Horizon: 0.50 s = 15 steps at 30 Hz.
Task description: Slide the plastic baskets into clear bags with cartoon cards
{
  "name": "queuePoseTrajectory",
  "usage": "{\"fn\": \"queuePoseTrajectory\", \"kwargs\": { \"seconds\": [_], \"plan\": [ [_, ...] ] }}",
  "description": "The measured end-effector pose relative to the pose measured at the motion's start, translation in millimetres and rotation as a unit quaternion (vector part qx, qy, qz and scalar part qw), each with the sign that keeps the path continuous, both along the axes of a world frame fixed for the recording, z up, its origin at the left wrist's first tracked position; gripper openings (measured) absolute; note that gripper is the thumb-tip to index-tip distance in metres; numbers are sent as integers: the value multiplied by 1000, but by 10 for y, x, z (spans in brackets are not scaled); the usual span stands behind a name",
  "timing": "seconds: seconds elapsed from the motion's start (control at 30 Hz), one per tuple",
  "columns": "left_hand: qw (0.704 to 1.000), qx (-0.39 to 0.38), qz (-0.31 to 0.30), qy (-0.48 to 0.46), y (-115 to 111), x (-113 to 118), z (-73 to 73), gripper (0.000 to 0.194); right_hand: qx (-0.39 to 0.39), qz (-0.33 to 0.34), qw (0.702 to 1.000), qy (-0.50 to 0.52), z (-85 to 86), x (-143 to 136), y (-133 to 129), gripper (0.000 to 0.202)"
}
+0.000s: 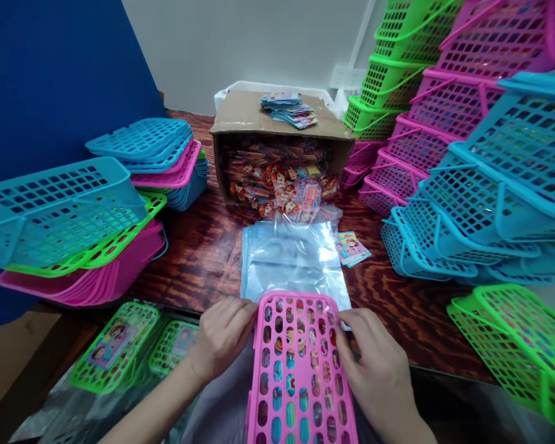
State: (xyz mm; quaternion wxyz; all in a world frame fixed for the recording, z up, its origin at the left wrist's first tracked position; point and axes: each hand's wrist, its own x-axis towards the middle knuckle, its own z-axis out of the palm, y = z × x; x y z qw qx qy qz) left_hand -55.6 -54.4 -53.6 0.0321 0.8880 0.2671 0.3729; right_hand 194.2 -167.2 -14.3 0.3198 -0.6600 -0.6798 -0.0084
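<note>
Squarely in front of the person, the pink basket (311, 361) sits between both hands, its slotted lid facing up and its long axis running from 6 to 12 o'clock. The left hand (227, 333) is at its 11 o'clock corner, fingers curled in against the rim; the right hand (372, 357) is at the 1 o'clock corner, thumb and fingers closed on the edge. Both are only partly folded, and each has hold of nothing but this basket. Small wrapped items show through the slots.

Taking the basket as the clock's centre, green-lidded baskets (141, 316) lie at 9 o'clock among clear plastic, and green baskets (502, 345) at 3. Straight ahead at 12, on the dark desk (189, 253), lies a pile of clear bags (291, 253). The basket's far end overlaps their near edge in view; I cannot tell whether they touch, and neither hand is plainly nearer to them. Loose cards (354, 248) rest just beside the bags at 1 o'clock. Farther out, blue baskets (481, 197) are stacked at 2, and a cardboard box (240, 117) full of packets (277, 176) stands at 12.
</note>
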Motion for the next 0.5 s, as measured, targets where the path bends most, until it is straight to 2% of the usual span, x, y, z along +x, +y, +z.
{"fn": "queuePoseTrajectory", "kwargs": {
  "seconds": [0.13,0.23,0.33,0.5],
  "plan": [
    [999,-1,41,-12,20,12,-6,22,31,-14,999,-6,-32,-65,-29,15],
    [997,10,73,-32,23,37,44,22,50,3,998,-22,-41,-83,13,18],
    [997,14,60,-39,-2,28,76,21,57,23,998,-16,-42,-78,41,18],
    [999,6,27,-34,-66,-36,50,27,57,33,998,5,-47,-53,-2,17]
  ]
}}
